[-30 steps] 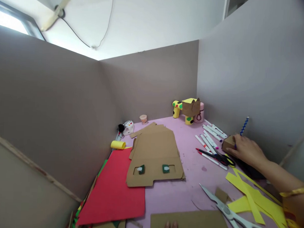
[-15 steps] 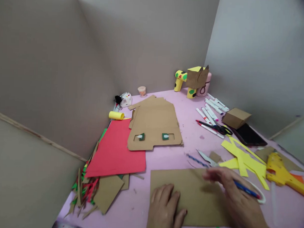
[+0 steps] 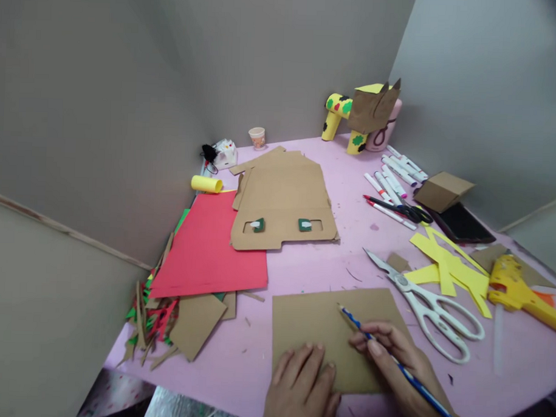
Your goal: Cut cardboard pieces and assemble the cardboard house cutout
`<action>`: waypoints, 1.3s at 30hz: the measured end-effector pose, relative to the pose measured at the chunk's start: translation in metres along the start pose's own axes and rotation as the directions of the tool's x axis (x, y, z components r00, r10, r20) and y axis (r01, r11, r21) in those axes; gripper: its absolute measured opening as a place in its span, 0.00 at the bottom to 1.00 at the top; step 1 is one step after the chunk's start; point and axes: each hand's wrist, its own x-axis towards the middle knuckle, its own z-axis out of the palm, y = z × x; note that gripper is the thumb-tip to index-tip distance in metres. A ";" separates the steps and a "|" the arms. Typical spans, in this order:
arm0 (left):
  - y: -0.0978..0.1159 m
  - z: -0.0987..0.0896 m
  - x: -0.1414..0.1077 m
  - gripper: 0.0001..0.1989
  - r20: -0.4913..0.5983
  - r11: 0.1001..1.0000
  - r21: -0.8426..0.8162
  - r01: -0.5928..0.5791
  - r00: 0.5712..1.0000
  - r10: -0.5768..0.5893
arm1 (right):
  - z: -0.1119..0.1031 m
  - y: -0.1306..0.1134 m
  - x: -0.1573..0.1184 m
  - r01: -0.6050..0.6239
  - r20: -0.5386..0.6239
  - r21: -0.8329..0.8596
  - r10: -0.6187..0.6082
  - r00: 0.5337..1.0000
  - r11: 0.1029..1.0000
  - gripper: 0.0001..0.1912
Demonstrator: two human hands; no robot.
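As seen from the head camera, gray walls [image 3: 283,63] at left, back and right of a pink table [image 3: 312,273]. On the table, large cut cardboard [image 3: 283,187], overlapping a red sheet [image 3: 213,249]. Nearer, a plain cardboard sheet [image 3: 315,319], lying flat. On that sheet, the left hand [image 3: 299,385], palm down, fingers extended. Over its right part, the right hand [image 3: 402,365], in a writing grip. To the right, white scissors [image 3: 427,305], beside yellow strips [image 3: 449,269]. Within the right grip, a blue pencil [image 3: 406,374], tilted, point toward the sheet; contact unclear.
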 end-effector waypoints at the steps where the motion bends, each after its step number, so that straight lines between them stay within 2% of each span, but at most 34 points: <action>1: 0.002 0.001 -0.002 0.10 -0.011 1.000 -0.025 0.011 1.000 -0.011 | 0.000 0.002 -0.001 0.020 0.030 -0.043 -0.019 0.999 0.999 0.12; 4: 0.006 0.004 -0.006 0.05 -0.068 0.991 -0.112 0.069 0.995 -0.077 | -0.001 0.003 -0.001 0.125 0.086 -0.186 -0.111 0.990 0.975 0.11; 7: 0.004 0.001 -0.010 0.04 -0.085 0.981 -0.170 0.091 0.991 -0.107 | -0.003 -0.001 0.000 0.206 0.119 -0.255 -0.181 0.976 0.945 0.11; 13: -0.026 -0.022 -0.020 0.10 0.084 0.981 -0.130 0.146 0.987 -0.136 | -0.007 0.001 0.000 0.144 0.124 -0.264 -0.115 0.986 0.954 0.10; 18: -0.035 -0.031 -0.023 0.12 0.100 0.976 -0.130 0.177 0.981 -0.165 | -0.001 -0.002 -0.004 0.171 0.132 -0.259 -0.141 0.981 0.950 0.10; 20: -0.033 -0.029 -0.025 0.11 0.105 0.971 -0.135 0.198 0.977 -0.185 | 0.009 -0.013 -0.005 0.239 0.169 -0.237 -0.202 0.965 0.942 0.09; 23: -0.031 -0.027 -0.028 0.11 0.115 0.962 -0.156 0.226 0.971 -0.209 | 0.027 -0.030 -0.005 0.376 0.277 -0.245 -0.307 0.910 0.893 0.08; 26: -0.031 -0.027 -0.030 0.10 0.124 0.956 -0.175 0.234 0.969 -0.214 | 0.045 -0.037 -0.003 0.467 0.312 -0.296 -0.377 0.872 0.833 0.09; 31: -0.031 -0.026 -0.031 0.08 0.107 0.948 -0.194 0.250 0.967 -0.233 | 0.060 -0.031 0.000 0.512 0.359 -0.267 -0.409 0.839 0.816 0.10; 39: -0.025 -0.025 -0.029 0.04 0.071 0.923 -0.235 0.306 0.952 -0.298 | 0.064 -0.025 0.002 0.550 0.400 -0.193 -0.447 0.800 0.812 0.10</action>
